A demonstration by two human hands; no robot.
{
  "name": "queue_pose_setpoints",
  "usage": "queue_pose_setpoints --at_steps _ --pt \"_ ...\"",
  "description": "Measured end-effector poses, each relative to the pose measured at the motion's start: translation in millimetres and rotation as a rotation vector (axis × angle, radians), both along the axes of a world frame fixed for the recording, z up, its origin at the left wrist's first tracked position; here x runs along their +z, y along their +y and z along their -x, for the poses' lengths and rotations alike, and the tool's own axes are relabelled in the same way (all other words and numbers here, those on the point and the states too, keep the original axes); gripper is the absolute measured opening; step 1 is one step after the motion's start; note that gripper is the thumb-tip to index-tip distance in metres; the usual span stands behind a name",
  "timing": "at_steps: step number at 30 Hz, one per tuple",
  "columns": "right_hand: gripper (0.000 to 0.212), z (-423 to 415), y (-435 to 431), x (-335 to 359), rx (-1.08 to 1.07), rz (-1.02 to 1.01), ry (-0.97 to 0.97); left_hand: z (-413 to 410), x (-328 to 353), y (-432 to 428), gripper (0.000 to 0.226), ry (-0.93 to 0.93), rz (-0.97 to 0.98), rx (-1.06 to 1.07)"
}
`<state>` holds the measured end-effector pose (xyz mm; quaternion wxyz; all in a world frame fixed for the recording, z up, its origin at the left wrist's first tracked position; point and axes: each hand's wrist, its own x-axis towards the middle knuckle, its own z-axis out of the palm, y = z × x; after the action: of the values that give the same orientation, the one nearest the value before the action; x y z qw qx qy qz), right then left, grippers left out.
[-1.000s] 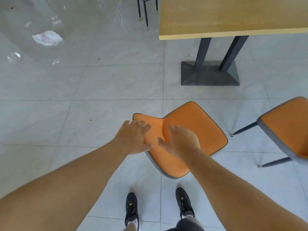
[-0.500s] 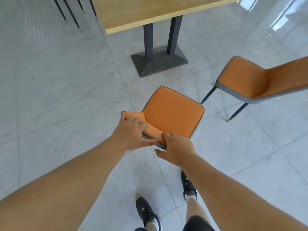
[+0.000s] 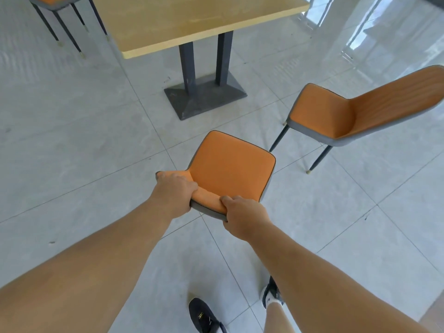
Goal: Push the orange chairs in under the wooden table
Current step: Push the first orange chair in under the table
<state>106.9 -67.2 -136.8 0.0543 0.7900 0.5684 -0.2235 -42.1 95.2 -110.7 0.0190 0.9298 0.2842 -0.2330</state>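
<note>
In the centre of the frame stands an orange chair on the grey tiled floor, its seat turned towards the upper part of the frame, where the table is. The left hand is curled over the left end of the backrest, fingers wrapped over the top edge onto the orange face. The right hand grips the right end of the same edge, thumb lying on the orange padding; the rest of its fingers are hidden behind the grey back. Both forearms reach in from the lower corners of the frame. The chair sits below the dark pedestal in the picture, with a strip of bare floor between the front of the seat and the base, and it is not under the wooden tabletop, which fills the upper middle of the frame. A second orange chair stands at the right of the frame, seat pointing left towards the pedestal and back leaning to the right edge, also clear of the tabletop. A third chair shows only its seat edge and thin dark legs at the upper left, beside the tabletop's left side. Two dark shoes, the left shoe and the right shoe, show at the bottom.
</note>
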Motion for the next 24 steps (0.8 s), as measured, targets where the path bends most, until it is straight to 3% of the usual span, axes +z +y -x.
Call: queue_pose_setpoints --at_steps 24 --pt "0.032 -138 32 5 0.213 -0.024 -0.04 -101 1 -19 0.028 -0.02 -0.033 0.249"
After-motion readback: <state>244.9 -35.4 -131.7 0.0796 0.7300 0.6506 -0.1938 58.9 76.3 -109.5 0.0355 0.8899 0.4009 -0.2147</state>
